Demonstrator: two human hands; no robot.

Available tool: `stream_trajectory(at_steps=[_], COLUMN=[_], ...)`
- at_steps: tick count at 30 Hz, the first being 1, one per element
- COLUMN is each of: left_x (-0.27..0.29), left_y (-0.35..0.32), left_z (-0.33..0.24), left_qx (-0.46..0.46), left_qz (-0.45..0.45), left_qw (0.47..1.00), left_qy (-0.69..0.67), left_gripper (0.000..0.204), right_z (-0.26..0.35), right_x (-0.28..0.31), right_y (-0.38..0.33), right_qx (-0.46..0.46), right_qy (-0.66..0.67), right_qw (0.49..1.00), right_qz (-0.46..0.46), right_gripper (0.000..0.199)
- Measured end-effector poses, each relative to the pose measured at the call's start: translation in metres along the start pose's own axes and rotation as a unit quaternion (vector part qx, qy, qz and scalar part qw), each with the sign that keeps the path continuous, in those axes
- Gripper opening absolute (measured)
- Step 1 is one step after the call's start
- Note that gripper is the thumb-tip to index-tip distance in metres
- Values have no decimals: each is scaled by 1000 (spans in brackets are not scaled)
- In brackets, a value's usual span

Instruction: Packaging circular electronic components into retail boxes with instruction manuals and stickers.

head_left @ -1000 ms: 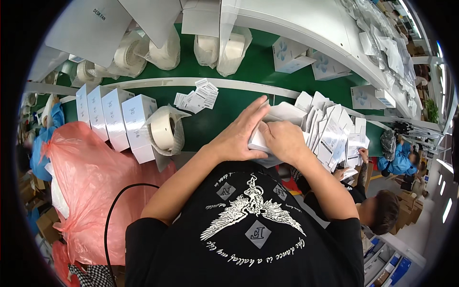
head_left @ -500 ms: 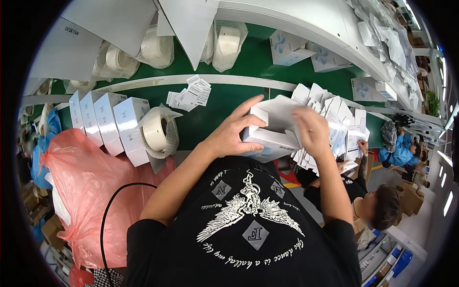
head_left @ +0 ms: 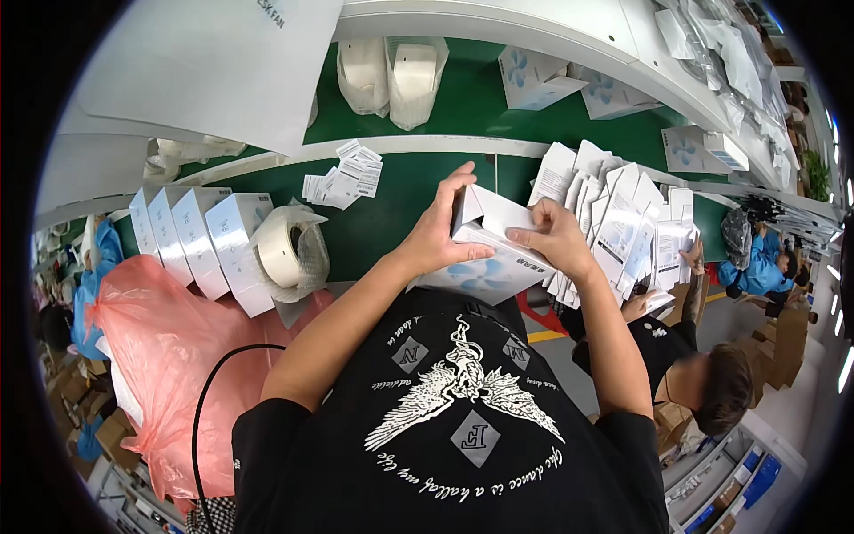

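Note:
A white carton [head_left: 489, 272] with a blue fan picture on its side is held in front of my belly. My left hand [head_left: 432, 233] wraps round its left end, thumb on the printed side and fingers up along the far edge. The thumb and bent fingers of my right hand [head_left: 560, 238] grip the flap at the carton's top right. That flap lies mostly over the opening, and a small gap shows at the left end. What is inside stays hidden.
Several white cartons [head_left: 236, 240] stand in a row at the left, beside a bubble-wrapped white round part [head_left: 283, 252]. Small printed labels [head_left: 345, 178] lie on the green bench. Flat folded cartons [head_left: 614, 209] pile up at right, near a co-worker [head_left: 703, 383]. A pink bag [head_left: 169, 374] bulges at left.
The carton's flap, upright before, has been folded down over the opening by my right hand. The carton has tilted so its fan picture shows more. The co-worker's hand has shifted right.

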State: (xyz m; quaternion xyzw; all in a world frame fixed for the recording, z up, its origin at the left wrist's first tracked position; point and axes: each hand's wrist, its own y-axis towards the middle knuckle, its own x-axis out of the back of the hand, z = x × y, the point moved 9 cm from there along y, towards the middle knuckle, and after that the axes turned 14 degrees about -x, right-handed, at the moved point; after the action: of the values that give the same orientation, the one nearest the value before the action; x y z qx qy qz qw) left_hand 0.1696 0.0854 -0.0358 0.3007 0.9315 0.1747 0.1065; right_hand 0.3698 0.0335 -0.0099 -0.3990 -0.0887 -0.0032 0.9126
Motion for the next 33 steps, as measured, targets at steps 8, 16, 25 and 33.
stream_trajectory(at_steps=[8,16,25,33], left_x=[32,131,219,221], left_y=[-2,-62,-131,-151], left_z=[62,132,124,113], left_qx=[230,193,335,314], left_qz=[-219,-109,-230,-307], left_qw=[943,744,707,744], left_qy=[-101,630,579,504], left_gripper=[101,69,56,19], right_z=[-6,-118,9,204], right_x=[23,14,38,-64], right_y=[53,130,189,254], right_qx=[152,-260,66,215], right_qy=[119,310,-301,-307], right_qw=[980,902,937,896], right_qz=[-38,148,-166,-238], right_gripper=[42,53,42,74])
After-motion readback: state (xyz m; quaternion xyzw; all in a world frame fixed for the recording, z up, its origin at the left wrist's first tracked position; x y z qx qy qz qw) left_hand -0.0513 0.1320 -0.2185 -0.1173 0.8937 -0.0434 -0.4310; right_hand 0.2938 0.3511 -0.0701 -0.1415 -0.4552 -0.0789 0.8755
